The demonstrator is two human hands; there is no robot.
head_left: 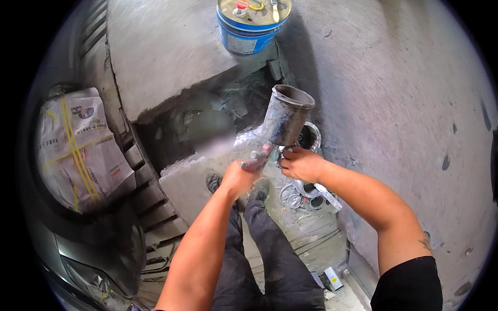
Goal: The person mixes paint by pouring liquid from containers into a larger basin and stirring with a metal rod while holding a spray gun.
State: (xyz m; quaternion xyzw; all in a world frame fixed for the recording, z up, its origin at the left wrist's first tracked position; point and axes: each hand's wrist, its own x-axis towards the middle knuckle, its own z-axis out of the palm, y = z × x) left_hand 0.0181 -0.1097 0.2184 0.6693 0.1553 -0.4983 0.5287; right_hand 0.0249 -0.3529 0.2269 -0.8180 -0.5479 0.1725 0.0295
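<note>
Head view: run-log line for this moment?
left hand: grips handle | right hand: near cup base | cup: open-topped | bucket: beyond cup

Right of the right hand's fingers (pixel 287 155) stands a rough grey concrete-like wall (pixel 404 103) with dark smears. Beyond them and leftward, a broad grey concrete slab (pixel 161 62) borders a dark, rubble-strewn hollow (pixel 166 132). Farther left runs a row of grey slats (pixel 145 197); pale, dusty concrete floor (pixel 184 192) lies below, left of them. Soft shadow darkens the wall's foot.

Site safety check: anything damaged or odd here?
Yes: the grey slab has a ragged edge over a dark, uneven gap ahead of the shoes, like broken concrete; part is blurred. The held cup is stained.
</note>
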